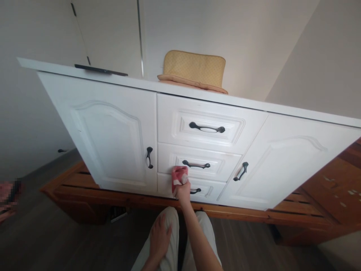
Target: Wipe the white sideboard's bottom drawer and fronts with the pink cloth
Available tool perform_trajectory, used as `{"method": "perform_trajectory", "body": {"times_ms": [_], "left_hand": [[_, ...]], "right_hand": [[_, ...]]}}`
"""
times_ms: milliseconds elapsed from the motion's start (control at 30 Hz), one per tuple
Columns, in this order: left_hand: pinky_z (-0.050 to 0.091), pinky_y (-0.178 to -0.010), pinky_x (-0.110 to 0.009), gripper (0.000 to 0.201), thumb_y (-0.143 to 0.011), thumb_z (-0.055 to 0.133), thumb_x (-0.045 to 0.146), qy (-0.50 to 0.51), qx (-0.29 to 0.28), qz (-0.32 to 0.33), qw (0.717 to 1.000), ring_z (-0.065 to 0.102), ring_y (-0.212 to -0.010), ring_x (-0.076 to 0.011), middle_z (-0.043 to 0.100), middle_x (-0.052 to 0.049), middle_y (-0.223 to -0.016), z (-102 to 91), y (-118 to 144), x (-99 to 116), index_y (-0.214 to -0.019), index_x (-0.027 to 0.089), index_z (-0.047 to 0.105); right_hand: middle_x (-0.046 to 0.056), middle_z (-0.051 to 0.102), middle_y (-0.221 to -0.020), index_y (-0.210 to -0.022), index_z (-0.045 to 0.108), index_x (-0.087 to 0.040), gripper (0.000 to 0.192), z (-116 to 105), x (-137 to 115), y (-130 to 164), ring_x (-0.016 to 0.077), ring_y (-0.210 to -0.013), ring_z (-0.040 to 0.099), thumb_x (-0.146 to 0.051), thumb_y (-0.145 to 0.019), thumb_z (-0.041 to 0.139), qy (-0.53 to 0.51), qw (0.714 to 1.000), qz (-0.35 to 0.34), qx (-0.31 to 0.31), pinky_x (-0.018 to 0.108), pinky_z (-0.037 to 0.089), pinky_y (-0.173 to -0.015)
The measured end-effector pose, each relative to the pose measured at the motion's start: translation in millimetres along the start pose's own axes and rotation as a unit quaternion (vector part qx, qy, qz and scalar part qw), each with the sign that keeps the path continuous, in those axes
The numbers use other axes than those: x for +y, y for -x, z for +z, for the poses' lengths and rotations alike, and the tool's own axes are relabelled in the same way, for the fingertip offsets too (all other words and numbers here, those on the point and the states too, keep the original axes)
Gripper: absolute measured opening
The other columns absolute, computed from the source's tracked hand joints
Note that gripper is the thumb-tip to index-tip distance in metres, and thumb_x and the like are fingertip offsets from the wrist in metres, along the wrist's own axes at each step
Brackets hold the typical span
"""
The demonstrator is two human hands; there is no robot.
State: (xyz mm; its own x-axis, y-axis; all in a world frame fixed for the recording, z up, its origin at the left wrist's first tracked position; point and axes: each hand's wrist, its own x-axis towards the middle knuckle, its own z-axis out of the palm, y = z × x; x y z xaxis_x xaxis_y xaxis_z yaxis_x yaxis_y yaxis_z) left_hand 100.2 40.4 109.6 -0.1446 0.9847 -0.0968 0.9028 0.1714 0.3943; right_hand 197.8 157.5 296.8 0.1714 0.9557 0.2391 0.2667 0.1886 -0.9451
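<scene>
My right hand (183,190) grips a red and white cloth (179,176), which lies against the fronts of the middle drawer (166,158) and bottom drawer (163,183) of a white cabinet (113,139). Just right of the cloth is the dark handle (196,165) of the middle drawer; my hand and the cloth partly cover the bottom drawer's handle (195,191). On my left knee rests my left hand (160,235), its fingers stretched out and nothing in it. All drawers and both doors of the cabinet are closed.
On the cabinet top stand a folded yellow dotted mat (194,69) and a flat dark object (100,70). A wooden slatted bench (84,188) runs beneath the cabinet. A wooden panel (335,180) is at the right. Part of another person (8,199) shows blurred at the left edge.
</scene>
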Motion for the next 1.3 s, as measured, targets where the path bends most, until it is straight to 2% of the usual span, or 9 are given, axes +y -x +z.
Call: {"method": "perform_trajectory", "body": {"times_ms": [100,200,400,567,767,867,967,1167,1300], "left_hand": [[0.034,-0.121,-0.045,0.064,-0.096,0.042,0.035,-0.051,-0.021,0.017,0.998,0.043,-0.148,-0.0326,0.043,-0.021,-0.161,4.7,8.8,1.7,-0.154,0.008,0.042],[0.036,-0.12,-0.045,0.061,-0.093,0.044,0.025,-0.055,-0.02,0.026,0.998,0.045,-0.147,-0.0329,0.044,-0.022,-0.16,3.4,8.5,1.3,-0.152,0.008,0.045],[0.044,-0.111,-0.045,0.056,-0.096,0.043,0.024,-0.078,0.029,0.025,0.996,0.052,-0.14,-0.032,0.052,-0.02,-0.154,13.8,2.6,-2.0,-0.15,0.011,0.049],[0.044,-0.109,-0.043,0.056,-0.098,0.043,0.031,-0.084,0.057,0.026,0.994,0.055,-0.135,-0.0302,0.055,-0.019,-0.151,21.7,1.2,-3.0,-0.151,0.014,0.049],[0.043,-0.108,-0.044,0.059,-0.098,0.042,0.035,-0.085,0.042,0.017,0.995,0.054,-0.135,-0.0323,0.052,-0.019,-0.153,18.2,-0.6,0.8,-0.153,0.014,0.046],[0.043,-0.108,-0.046,0.059,-0.1,0.039,0.036,-0.088,0.041,0.012,0.995,0.054,-0.135,-0.0335,0.051,-0.021,-0.153,17.1,-2.4,6.1,-0.155,0.014,0.044],[0.042,-0.109,-0.045,0.061,-0.1,0.039,0.038,-0.087,0.032,0.008,0.996,0.053,-0.136,-0.0334,0.05,-0.021,-0.155,15.8,-3.0,10.1,-0.156,0.014,0.042],[0.042,-0.11,-0.044,0.061,-0.1,0.039,0.037,-0.089,0.015,0.002,0.996,0.052,-0.138,-0.032,0.049,-0.019,-0.157,13.6,-1.5,10.6,-0.156,0.015,0.042],[0.042,-0.111,-0.043,0.061,-0.099,0.039,0.036,-0.084,0.01,-0.001,0.996,0.051,-0.14,-0.0301,0.048,-0.017,-0.158,18.2,-3.3,7.6,-0.157,0.017,0.041]], "right_hand": [[0.012,0.068,-0.115,-0.107,0.063,-0.018,0.02,57.9,-3.6,0.8,0.026,-0.11,0.062,-0.021,-0.093,0.048,0.202,0.97,-0.108,-0.076,0.044,0.05,-0.1],[0.012,0.065,-0.118,-0.107,0.064,-0.02,0.024,89.1,18.7,3.2,0.0279,-0.117,0.055,-0.013,-0.089,0.05,0.327,0.919,-0.167,-0.147,0.044,0.044,-0.105],[0.008,0.065,-0.11,-0.1,0.065,-0.021,0.034,95.0,104.8,15.8,0.0262,-0.111,0.054,-0.001,-0.074,0.059,0.297,0.896,-0.25,-0.217,0.039,0.041,-0.095],[0.007,0.067,-0.1,-0.089,0.066,-0.021,0.028,30.4,167.1,40.3,0.0266,-0.101,0.055,-0.001,-0.071,0.058,0.309,0.917,-0.197,-0.159,0.041,0.039,-0.089],[0.011,0.066,-0.105,-0.103,0.07,-0.021,0.035,-125.5,201.8,45.9,0.0297,-0.103,0.055,-0.005,-0.079,0.051,0.307,0.936,-0.163,-0.051,0.045,0.039,-0.091],[0.009,0.068,-0.098,-0.096,0.073,-0.022,0.024,-187.7,187.1,33.9,0.0281,-0.096,0.056,-0.013,-0.083,0.056,0.269,0.942,-0.201,-0.003,0.045,0.041,-0.091],[0.007,0.068,-0.093,-0.091,0.074,-0.024,0.016,-214.6,147.8,11.9,0.0263,-0.092,0.056,-0.019,-0.086,0.06,0.256,0.938,-0.232,0.016,0.044,0.041,-0.091],[0.007,0.072,-0.094,-0.093,0.075,-0.023,0.011,-202.9,50.4,-30.9,0.025,-0.094,0.06,-0.028,-0.087,0.068,0.161,0.942,-0.282,0.09,0.042,0.042,-0.088],[0.007,0.073,-0.092,-0.083,0.075,-0.021,0.017,-184.5,33.6,-22.7,0.026,-0.091,0.063,-0.037,-0.079,0.074,0.035,0.97,-0.198,0.137,0.042,0.046,-0.085]]}}
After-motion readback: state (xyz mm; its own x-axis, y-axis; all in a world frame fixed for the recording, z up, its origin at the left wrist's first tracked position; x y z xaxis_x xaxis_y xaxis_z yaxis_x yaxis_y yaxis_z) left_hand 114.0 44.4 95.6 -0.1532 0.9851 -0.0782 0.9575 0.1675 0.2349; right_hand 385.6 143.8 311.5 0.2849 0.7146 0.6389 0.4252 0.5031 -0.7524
